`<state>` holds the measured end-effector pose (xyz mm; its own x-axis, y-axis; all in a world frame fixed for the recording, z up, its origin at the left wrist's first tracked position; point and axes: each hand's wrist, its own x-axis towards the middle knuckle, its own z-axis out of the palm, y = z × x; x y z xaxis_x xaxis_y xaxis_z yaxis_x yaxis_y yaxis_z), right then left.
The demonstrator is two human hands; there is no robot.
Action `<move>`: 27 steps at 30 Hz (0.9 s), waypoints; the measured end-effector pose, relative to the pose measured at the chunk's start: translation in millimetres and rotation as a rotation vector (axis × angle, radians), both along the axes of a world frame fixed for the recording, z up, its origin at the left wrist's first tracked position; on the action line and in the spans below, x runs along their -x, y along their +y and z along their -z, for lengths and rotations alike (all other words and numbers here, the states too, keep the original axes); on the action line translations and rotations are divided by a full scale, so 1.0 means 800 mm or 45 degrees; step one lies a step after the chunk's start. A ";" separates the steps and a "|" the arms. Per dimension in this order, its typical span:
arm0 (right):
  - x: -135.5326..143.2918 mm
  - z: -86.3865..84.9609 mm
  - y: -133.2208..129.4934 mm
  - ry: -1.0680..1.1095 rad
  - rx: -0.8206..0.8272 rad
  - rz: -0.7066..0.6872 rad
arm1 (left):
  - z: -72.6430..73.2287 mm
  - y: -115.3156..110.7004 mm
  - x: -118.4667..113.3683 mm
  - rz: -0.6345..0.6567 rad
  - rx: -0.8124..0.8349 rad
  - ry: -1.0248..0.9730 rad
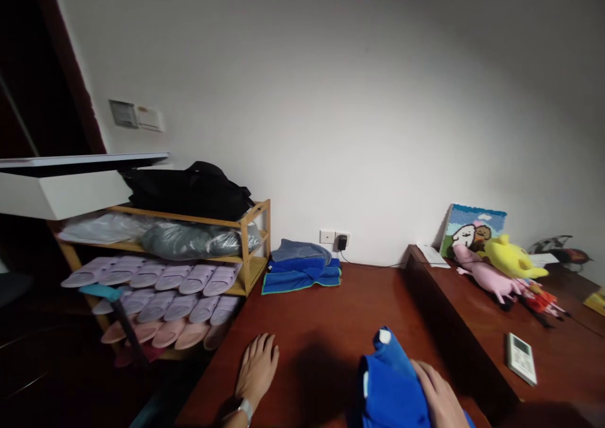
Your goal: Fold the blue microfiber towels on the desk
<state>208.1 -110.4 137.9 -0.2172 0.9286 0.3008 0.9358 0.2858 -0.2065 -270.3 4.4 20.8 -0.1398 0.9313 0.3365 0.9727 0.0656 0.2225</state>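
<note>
My left hand [258, 366] lies flat on the reddish-brown wooden table [293, 318], palm down near its left edge, with nothing in it. A bright blue cloth [394, 384] with white tags is bunched at the front right of the table. My right hand [439, 395] rests on the right side of this cloth; its thumb and fingertips are partly hidden, so its grip is unclear. Against the wall at the back left of the table, a stack of folded blue cloths [302, 275] lies with a grey-blue cloth [302, 250] on top.
At left stands a wooden rack [258, 270] with slippers [177, 277], wrapped items and a black bag [189, 191]. On the raised surface at right are plush toys [513, 258], a picture [475, 226] and a white remote [521, 358]. A plug [342, 242] sits in the wall.
</note>
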 end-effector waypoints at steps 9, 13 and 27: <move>0.142 -0.082 0.357 -0.316 -0.068 -0.012 | 0.017 -0.003 0.002 -0.029 0.006 -0.056; 0.187 -0.022 0.399 -0.219 0.071 0.141 | 0.021 -0.003 0.004 -0.021 -0.005 -0.060; 0.270 0.088 0.328 -0.094 0.310 -0.113 | 0.024 -0.006 0.001 -0.043 -0.003 -0.070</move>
